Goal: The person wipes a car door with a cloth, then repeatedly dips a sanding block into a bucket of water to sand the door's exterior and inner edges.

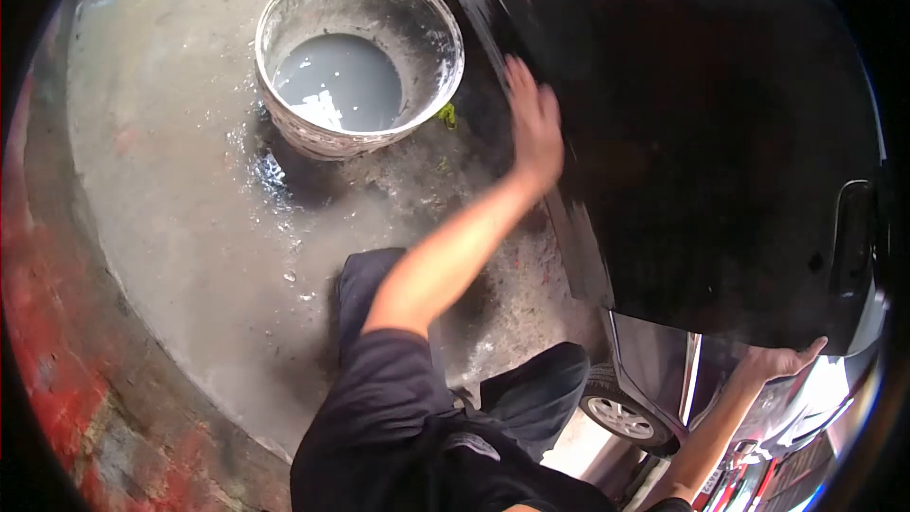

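Observation:
A large dark car door panel [701, 152] with a recessed handle [853, 237] fills the upper right; grey scuffed patches run along its left edge. My left hand [537, 137], slightly blurred, lies along that edge with its fingers stretched out and nothing visible in it. Lower right, my right hand [779, 360] grips the panel's bottom edge; the thumb points outward and the other fingers are mostly hidden. A stained bucket [313, 137] holding cloudy grey water [341, 81] stands to the left of my left hand.
Wet concrete floor [190, 228] spreads to the left, bordered by a red-stained strip [85, 389]. A small yellow-green scrap [446, 115] lies by the bucket. Below the panel are a car wheel [621, 417] and other vehicle parts. My bent knee [545, 379] is near the panel.

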{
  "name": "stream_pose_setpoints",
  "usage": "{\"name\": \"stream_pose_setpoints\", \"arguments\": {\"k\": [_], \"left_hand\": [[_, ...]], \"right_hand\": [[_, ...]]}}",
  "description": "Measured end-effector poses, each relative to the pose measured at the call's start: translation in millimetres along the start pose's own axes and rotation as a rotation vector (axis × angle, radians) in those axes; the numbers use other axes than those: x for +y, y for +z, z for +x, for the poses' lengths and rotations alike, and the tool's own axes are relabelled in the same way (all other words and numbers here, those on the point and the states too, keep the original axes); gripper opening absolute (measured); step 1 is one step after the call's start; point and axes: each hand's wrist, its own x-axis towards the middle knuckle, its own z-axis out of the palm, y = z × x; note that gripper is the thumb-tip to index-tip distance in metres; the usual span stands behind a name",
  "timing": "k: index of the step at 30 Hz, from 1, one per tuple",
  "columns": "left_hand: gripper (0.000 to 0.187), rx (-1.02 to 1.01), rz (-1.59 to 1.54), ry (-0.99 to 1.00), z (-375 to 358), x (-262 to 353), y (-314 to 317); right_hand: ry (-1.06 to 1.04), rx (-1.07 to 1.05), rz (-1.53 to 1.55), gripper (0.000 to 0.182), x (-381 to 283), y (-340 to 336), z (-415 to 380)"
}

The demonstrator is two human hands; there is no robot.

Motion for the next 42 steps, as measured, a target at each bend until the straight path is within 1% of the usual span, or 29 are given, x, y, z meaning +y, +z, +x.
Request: {"name": "stream_pose_setpoints", "arguments": {"k": [1, 2, 4, 6, 7, 10, 12, 13, 14, 16, 17, 19, 20, 22, 24, 25, 26, 27, 28, 29, 31, 32, 35, 36, 38, 39, 40, 41, 42], "left_hand": [[0.066, 0.038, -0.033, 0.069, 60.9, -22.8, -6.7], [0.064, 0.029, -0.010, 0.016, 118.6, -43.9, -18.4], [0.062, -0.011, 0.080, -0.016, 166.7, -51.5, -35.0], [0.061, -0.042, 0.286, 0.061, 115.3, -48.9, -26.6], [0.063, -0.049, 0.092, 0.034, 71.3, -52.2, -20.2], [0.068, -0.196, 0.048, -0.050, -86.2, -14.3, -4.6], [0.069, -0.161, 0.081, -0.047, -78.7, -7.4, 1.8], [0.069, -0.114, 0.074, 0.031, -44.7, -4.5, -1.3], [0.070, -0.066, 0.068, 0.119, 18.7, -7.1, -7.3], [0.074, -0.055, 0.162, 0.186, 118.1, -26.9, -19.5], [0.074, -0.052, 0.165, 0.172, 130.1, -46.9, -13.8], [0.078, 0.123, 0.299, 0.314, 140.1, -70.3, 9.0], [0.078, 0.116, 0.098, 0.159, 87.3, -19.1, 9.6], [0.082, 0.029, 0.156, 0.103, -29.4, 5.3, 20.5], [0.089, -0.168, 0.090, 0.038, -147.7, 27.0, 23.5], [0.091, -0.233, 0.148, 0.026, -168.1, 44.4, 21.2], [0.091, -0.239, 0.142, 0.032, -156.2, 39.1, 24.6], [0.092, -0.172, 0.139, 0.083, -134.7, 24.9, 28.5], [0.094, -0.107, 0.141, 0.133, -96.4, 20.7, 24.6], [0.090, -0.053, 0.131, 0.171, -35.3, 13.8, 17.9], [0.083, 0.010, 0.139, 0.121, 77.0, -11.6, 5.7], [0.081, 0.023, 0.166, 0.092, 96.6, -18.1, -0.2], [0.081, 0.063, 0.151, 0.096, 38.3, -9.6, 18.7], [0.080, 0.049, 0.166, 0.085, -15.6, 6.3, 23.7], [0.086, -0.088, 0.092, 0.035, -129.2, 32.8, 26.2], [0.090, -0.155, 0.095, 0.035, -183.2, 29.4, 30.8], [0.093, -0.226, 0.118, 0.004, -198.4, 34.7, 26.8], [0.093, -0.177, 0.119, 0.047, -176.9, 34.7, 24.8], [0.093, -0.126, 0.123, 0.082, -143.7, 27.4, 24.8]], "right_hand": [[0.011, -0.043, 0.008, 0.055, 2.3, -4.9, 3.8], [0.018, -0.042, -0.001, 0.055, 4.1, -3.0, 0.4], [-0.015, 0.051, -0.049, 0.056, 3.9, 7.2, -4.0], [0.019, 0.007, -0.036, 0.056, 2.0, -1.8, -1.7], [0.050, -0.050, -0.028, 0.057, 1.6, -2.9, -0.6], [-0.010, 0.020, -0.049, 0.059, 3.2, 13.9, -7.0], [0.021, 0.002, -0.020, 0.059, 4.5, 5.2, -0.7], [0.064, -0.015, -0.002, 0.060, 2.2, -0.9, 0.7], [0.059, -0.011, -0.002, 0.060, 3.9, 1.9, -1.3], [-0.010, 0.003, -0.075, 0.050, 7.5, 12.5, -9.8], [-0.002, -0.002, -0.086, 0.050, 7.0, 5.6, -6.2], [0.057, -0.098, 0.006, 0.051, 4.6, -10.7, 5.4], [0.056, -0.089, 0.010, 0.051, 4.3, -5.2, -0.2], [-0.014, 0.004, -0.048, 0.052, 5.9, 18.9, -13.7], [0.005, -0.006, -0.017, 0.052, 3.1, 23.4, -18.0], [0.026, -0.018, 0.011, 0.053, 2.0, 23.8, -17.2], [0.017, -0.014, 0.013, 0.053, 2.8, 19.8, -13.8], [0.025, -0.024, 0.011, 0.055, 2.2, 12.1, -7.8], [0.038, -0.032, 0.011, 0.058, 3.5, 5.6, -5.2], [0.039, -0.029, 0.013, 0.058, 5.8, 11.1, -7.4], [-0.024, 0.029, -0.074, 0.058, 10.7, 29.0, -17.7], [-0.010, 0.020, -0.083, 0.058, 12.1, 23.7, -13.2], [-0.028, 0.023, -0.030, 0.058, 7.8, 9.1, -4.7], [-0.046, 0.029, -0.056, 0.058, 7.3, 15.9, -9.7], [-0.074, 0.035, -0.077, 0.058, 6.0, 32.1, -24.7], [-0.090, 0.078, -0.121, 0.058, 4.5, 41.9, -34.2], [-0.106, 0.117, -0.167, 0.058, 2.2, 47.0, -37.1], [-0.112, 0.115, -0.167, 0.058, 2.5, 39.7, -30.1], [-0.066, 0.044, -0.103, 0.058, 2.9, 25.2, -17.6]]}}
